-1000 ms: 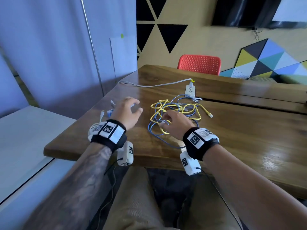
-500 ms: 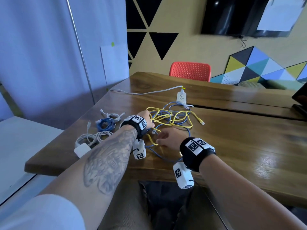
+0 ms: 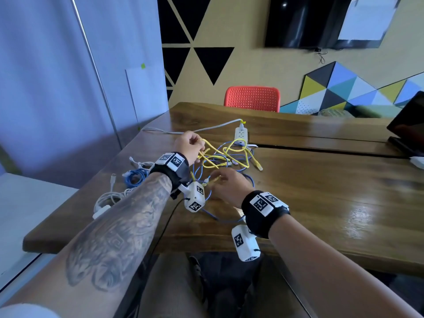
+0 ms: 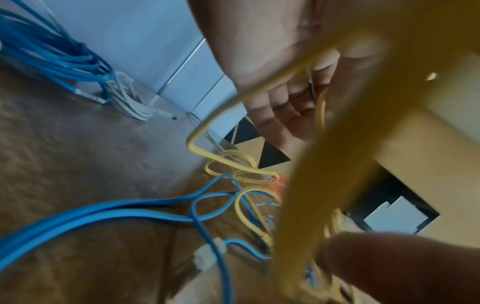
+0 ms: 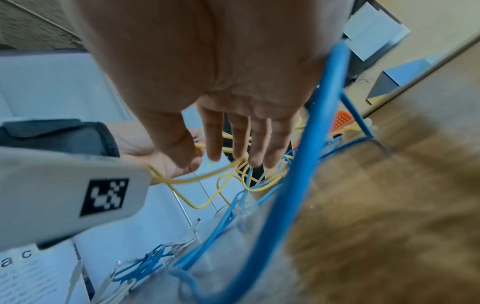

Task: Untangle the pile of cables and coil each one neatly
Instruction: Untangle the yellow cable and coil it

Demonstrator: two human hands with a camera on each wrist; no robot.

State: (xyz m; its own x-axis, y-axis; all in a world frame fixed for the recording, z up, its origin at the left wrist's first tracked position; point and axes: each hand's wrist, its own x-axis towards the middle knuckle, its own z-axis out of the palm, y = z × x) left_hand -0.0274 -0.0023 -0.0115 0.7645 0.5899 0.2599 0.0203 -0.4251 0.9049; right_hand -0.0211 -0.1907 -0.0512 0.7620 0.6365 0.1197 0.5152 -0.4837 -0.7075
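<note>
A tangle of one yellow cable (image 3: 236, 154) and one thin blue cable (image 3: 249, 180) lies mid-table. My left hand (image 3: 189, 145) is raised over its left side, fingers curled round a yellow strand (image 4: 221, 115) and lifting it off the wood. My right hand (image 3: 227, 183) hovers at the near side, its fingers (image 5: 239, 142) straight and touching yellow strands (image 5: 207, 174); a yellow plug shows by its thumb. A blue loop (image 5: 311, 144) arcs beside the right palm. Whether the thumb pinches anything is hidden.
A coiled blue cable (image 3: 134, 176) and a coiled white cable (image 3: 110, 198) with a charger lie at the table's left edge. Behind the tangle a white power strip (image 3: 241, 134) is plugged in. A red chair (image 3: 252, 98) stands beyond, with a dark screen (image 3: 408, 125) far right.
My left hand has left the coils at the left, crossed to the tangle and lifted a yellow strand. The right hand has stayed at the tangle's near side.
</note>
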